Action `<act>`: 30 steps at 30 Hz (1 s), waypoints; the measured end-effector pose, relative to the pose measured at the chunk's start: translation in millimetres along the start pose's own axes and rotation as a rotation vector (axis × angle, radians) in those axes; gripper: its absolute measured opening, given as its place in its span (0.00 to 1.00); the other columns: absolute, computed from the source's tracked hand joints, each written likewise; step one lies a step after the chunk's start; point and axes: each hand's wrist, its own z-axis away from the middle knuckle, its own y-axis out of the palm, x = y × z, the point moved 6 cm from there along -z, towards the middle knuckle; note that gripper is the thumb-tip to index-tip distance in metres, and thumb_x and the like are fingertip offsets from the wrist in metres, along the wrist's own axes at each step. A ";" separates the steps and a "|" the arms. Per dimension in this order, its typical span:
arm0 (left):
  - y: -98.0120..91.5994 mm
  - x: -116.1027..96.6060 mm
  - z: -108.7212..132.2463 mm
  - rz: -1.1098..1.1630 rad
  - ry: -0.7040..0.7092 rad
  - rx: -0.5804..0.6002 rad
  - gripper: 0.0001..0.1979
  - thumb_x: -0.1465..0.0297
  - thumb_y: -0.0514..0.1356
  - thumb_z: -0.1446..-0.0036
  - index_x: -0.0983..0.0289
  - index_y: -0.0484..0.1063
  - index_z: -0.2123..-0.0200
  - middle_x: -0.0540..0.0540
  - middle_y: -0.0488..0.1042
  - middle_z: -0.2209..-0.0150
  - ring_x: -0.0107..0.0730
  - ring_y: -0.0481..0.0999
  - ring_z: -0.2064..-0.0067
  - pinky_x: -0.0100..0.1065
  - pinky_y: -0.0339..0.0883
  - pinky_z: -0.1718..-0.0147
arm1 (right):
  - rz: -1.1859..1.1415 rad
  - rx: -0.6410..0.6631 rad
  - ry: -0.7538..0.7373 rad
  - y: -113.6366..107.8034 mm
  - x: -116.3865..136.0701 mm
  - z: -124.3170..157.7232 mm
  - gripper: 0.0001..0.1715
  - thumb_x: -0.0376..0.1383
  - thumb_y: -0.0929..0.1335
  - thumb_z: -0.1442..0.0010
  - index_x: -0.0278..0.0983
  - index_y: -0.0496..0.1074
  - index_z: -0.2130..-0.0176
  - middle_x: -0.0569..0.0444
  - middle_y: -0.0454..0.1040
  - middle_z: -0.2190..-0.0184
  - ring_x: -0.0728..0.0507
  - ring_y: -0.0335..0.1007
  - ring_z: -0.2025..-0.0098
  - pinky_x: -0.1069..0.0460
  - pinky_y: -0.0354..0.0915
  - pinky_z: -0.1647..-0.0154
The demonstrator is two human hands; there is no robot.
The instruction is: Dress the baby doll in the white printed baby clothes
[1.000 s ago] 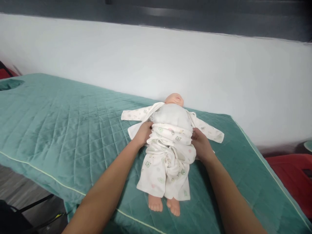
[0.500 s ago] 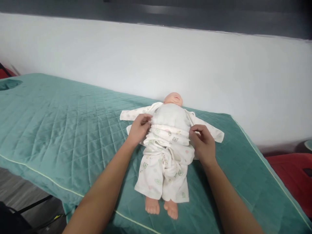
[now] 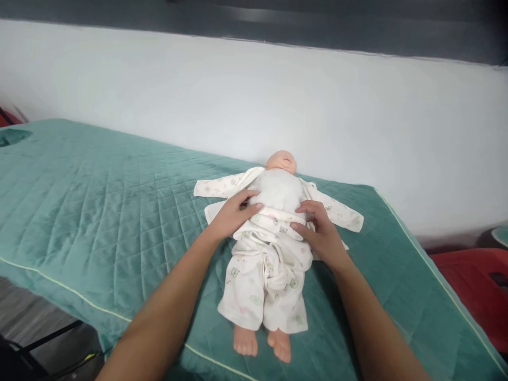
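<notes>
A baby doll (image 3: 282, 161) lies on its back, dressed in an open patterned jacket (image 3: 340, 214) and white patterned trousers (image 3: 246, 288). Its white cloth torso (image 3: 278, 188) is bare between the jacket fronts. The waistband (image 3: 273, 216) sits bunched across the belly. My left hand (image 3: 234, 214) rests at the waist on the picture's left, thumb and fingers apart, touching the belly and waistband edge. On the other side my right hand (image 3: 319, 233) lies over the waistband, its thumb on the trousers and its fingers spread near the upper edge. The doll's feet (image 3: 245, 340) stick out below the trouser legs.
A green quilted cover (image 3: 130, 233) spreads beneath the doll and far to the left, with a hole (image 3: 15, 136) at its far end. Behind stands a white wall (image 3: 254, 100). A red chair (image 3: 472, 291) is beside the right edge.
Both hands have moved inward from the sides of the waistband onto the front of the waist. Their fingers have spread from a closed pinch. The doll lies in the same place.
</notes>
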 end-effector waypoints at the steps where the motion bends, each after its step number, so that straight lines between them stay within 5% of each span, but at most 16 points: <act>1: -1.5 1.3 -0.6 -0.005 0.012 -0.053 0.20 0.57 0.60 0.42 0.62 0.71 0.51 0.56 0.72 0.50 0.37 0.71 0.51 0.35 0.65 0.50 | -0.005 0.003 0.001 0.0 -0.7 0.2 0.15 0.45 0.71 0.43 0.45 0.68 0.57 0.50 0.65 0.50 0.38 0.61 0.44 0.42 0.61 0.47; 6: -10.5 9.9 -0.5 -0.002 0.084 -0.358 0.23 0.60 0.63 0.46 0.61 0.68 0.48 0.57 0.66 0.43 0.37 0.68 0.44 0.35 0.64 0.45 | -0.042 -0.003 0.007 0.6 -6.6 1.6 0.15 0.44 0.72 0.43 0.46 0.69 0.56 0.50 0.64 0.49 0.38 0.61 0.43 0.44 0.61 0.49; 14: 1.1 17.4 -3.6 0.113 -0.048 -0.200 0.29 0.56 0.62 0.44 0.59 0.66 0.41 0.57 0.67 0.39 0.41 0.66 0.39 0.37 0.59 0.40 | -0.084 -0.023 0.045 1.6 -13.1 1.2 0.18 0.44 0.73 0.45 0.45 0.69 0.56 0.51 0.64 0.47 0.38 0.61 0.44 0.45 0.61 0.51; 23: 1.6 25.8 -5.8 0.155 -0.181 -0.248 0.35 0.54 0.64 0.47 0.62 0.64 0.39 0.60 0.64 0.37 0.45 0.66 0.39 0.41 0.60 0.40 | -0.092 -0.026 0.071 2.2 -15.1 2.2 0.18 0.46 0.73 0.45 0.45 0.68 0.56 0.50 0.64 0.47 0.38 0.63 0.47 0.45 0.63 0.52; 30: 3.3 17.5 -7.6 0.146 -0.089 -0.162 0.34 0.54 0.66 0.49 0.58 0.67 0.40 0.56 0.67 0.39 0.45 0.66 0.39 0.41 0.59 0.39 | -0.094 -0.030 0.067 2.5 -16.6 1.9 0.19 0.48 0.73 0.46 0.44 0.68 0.57 0.51 0.65 0.48 0.39 0.63 0.50 0.46 0.63 0.55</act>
